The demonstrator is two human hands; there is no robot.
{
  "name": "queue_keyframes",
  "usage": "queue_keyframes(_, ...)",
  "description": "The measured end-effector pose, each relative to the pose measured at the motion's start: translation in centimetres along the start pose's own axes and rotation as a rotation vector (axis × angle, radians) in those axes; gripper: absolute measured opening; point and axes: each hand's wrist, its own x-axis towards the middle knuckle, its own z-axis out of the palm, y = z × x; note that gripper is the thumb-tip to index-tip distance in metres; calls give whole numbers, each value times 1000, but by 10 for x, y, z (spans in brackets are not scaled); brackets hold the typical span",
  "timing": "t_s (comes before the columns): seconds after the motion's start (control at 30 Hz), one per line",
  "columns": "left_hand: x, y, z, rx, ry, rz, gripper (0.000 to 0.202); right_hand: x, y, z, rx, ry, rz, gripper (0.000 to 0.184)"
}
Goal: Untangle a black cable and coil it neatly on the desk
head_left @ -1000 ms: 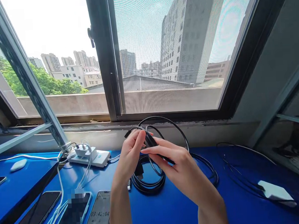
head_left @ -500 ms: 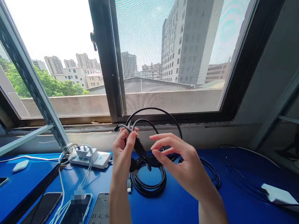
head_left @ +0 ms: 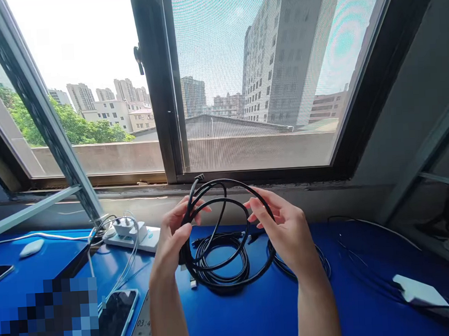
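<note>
One looped cable [head_left: 228, 180] held above the desk [head_left: 262, 316], two coils [head_left: 246, 266] lying on it.
Left hand's [head_left: 175, 233] grip closed round the cable; right hand's [head_left: 286, 230] half-curled at the loop, clasping or not, cannot tell.

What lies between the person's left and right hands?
In the head view, loops of black cable span the gap between the left hand and right hand; beyond them, a separate black coil rests on the blue table.
</note>
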Motion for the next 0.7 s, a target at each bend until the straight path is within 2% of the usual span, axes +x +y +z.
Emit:
queue_keyframes(0.1, 1, 3, 4, 84, -49, -51, 19, -1, -3, 4, -17, -46, 11, 37)
queue_keyframes(0.2, 2, 3, 8, 132, -33, -47, 12, 0, -2, 4, 0, -56, 5, 35)
queue_keyframes(0.4, 5, 2, 13, 142, -78, -34, 16, 3, 2, 2, 34, -83, 41, 37)
queue_keyframes(0.5, 7, 1, 15, 122, -111, -30, 25, 4, 3, 4, 115, -101, 85, 41)
queue_keyframes(0.6, 9, -2, 17, 108, -71, -43, 37, 4, 3, 5, 150, -108, 97, 43)
queue_keyframes(0.7, 9, -3, 20, 115, 4, -79, 41, 1, 2, 4, 90, -133, 42, 44)
